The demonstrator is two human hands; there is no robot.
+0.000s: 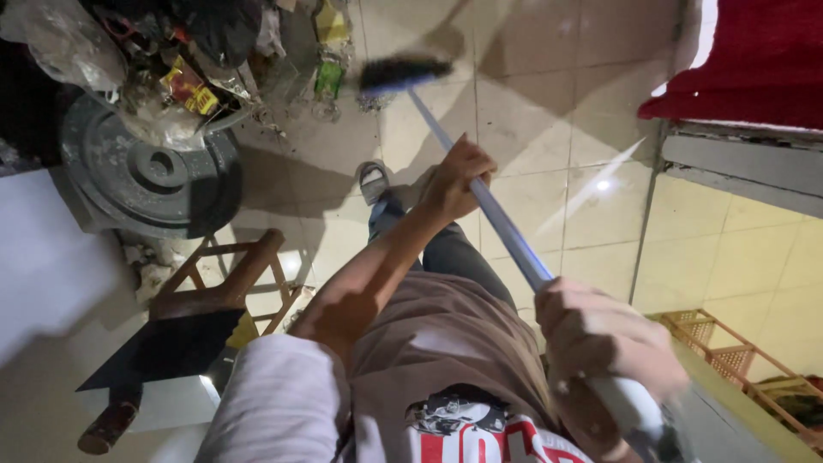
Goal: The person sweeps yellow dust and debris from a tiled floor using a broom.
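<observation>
Nearest the lens, the right hand [604,339] was clenched around the upper end of a broom handle [501,225], while the left hand [456,178] gripped it farther down. Its dark broom head [403,72] rested on the tiled floor [557,129] just beside a heap of rubbish [171,60] (clear plastic bags, a yellow-and-red wrapper [190,87], a green one [328,79]). A round grey disc [141,176] lay under the heap, a wooden stool [227,287] nearby, and red cloth [754,64] at upper right.
</observation>
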